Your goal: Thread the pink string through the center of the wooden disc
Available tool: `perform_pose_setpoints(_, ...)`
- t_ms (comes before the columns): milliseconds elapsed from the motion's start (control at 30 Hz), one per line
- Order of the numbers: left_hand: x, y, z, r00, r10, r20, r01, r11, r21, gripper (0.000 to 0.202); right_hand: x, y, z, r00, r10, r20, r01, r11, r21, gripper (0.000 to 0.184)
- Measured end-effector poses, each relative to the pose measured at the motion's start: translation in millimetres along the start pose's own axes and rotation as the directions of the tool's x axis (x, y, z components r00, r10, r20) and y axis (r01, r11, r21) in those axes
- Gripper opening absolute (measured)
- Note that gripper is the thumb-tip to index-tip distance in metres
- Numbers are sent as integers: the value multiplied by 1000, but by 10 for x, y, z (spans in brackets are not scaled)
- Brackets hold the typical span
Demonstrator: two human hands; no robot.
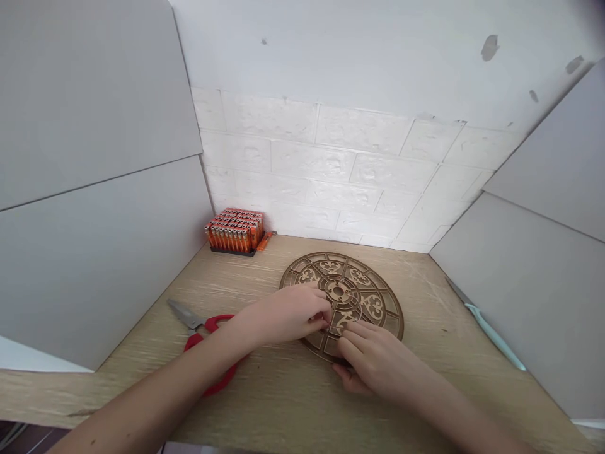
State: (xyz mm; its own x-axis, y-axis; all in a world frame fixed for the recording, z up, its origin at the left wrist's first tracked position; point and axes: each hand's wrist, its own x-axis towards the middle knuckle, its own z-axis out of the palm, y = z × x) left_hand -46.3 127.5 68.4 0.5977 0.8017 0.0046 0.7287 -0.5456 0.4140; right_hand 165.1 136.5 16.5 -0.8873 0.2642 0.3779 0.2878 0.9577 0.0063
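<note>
A round brown openwork disc (388, 301) lies on the wooden tabletop, with scroll cut-outs around a small pierced hub (339, 291). A thin pale wire or thread (361, 309) curves over its face. My left hand (302, 310) is over the disc's near left part, thumb and fingers pinched together; what they hold is too small to make out. On the near right edge, my right hand (368, 354) grips the disc, fingers on top and thumb at the rim. Under my left forearm lie red-handled scissors (222, 320), partly covered, blades pointing to the back left.
At the back left, a black holder carries many orange batteries (234, 232), with an orange cutter (266, 240) beside it. A knife with a light blue handle (494, 334) rests along the right panel (534, 290). Grey panels and a white brick-patterned wall (326, 164) enclose the tabletop (283, 403).
</note>
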Motion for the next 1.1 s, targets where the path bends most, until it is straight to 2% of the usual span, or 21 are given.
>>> perform_pose_setpoints(200, 9, -10, 19, 998, -20, 61, 21, 1000, -2, 16, 14, -20, -52, 987, 31, 160, -39, 998, 49, 9)
perform_pose_setpoints(367, 10, -21, 43, 999, -24, 38, 23, 999, 29, 17, 42, -58, -124, 973, 25, 228, -41, 997, 68, 14)
perform_pose_setpoints(533, 26, -55, 98, 1000, -13, -25, 14, 999, 51, 17, 45, -9, -190, 977, 50, 208, -81, 986, 143, 20)
perform_pose_setpoints(633, 37, -57, 138, 997, -7, -73, 12, 997, 71, 19, 53, 105, -215, 977, 166, 137, -186, 971, 150, 21)
perform_pose_setpoints(767, 52, -23, 157, 994, -43, -105, 51, 996, 72, 24, 57, 266, -214, 947, 306, 96, -315, 942, 116, 14)
perform_pose_setpoints(900, 69, -26, 164, 988, -101, -114, 101, 995, -4, 24, 60, 329, -198, 934, 332, 129, -348, 928, 135, 13)
perform_pose_setpoints(1100, 83, -61, 171, 985, -132, -112, 120, 987, -107, 28, 87, 297, -217, 940, 309, 144, -334, 918, 213, 14)
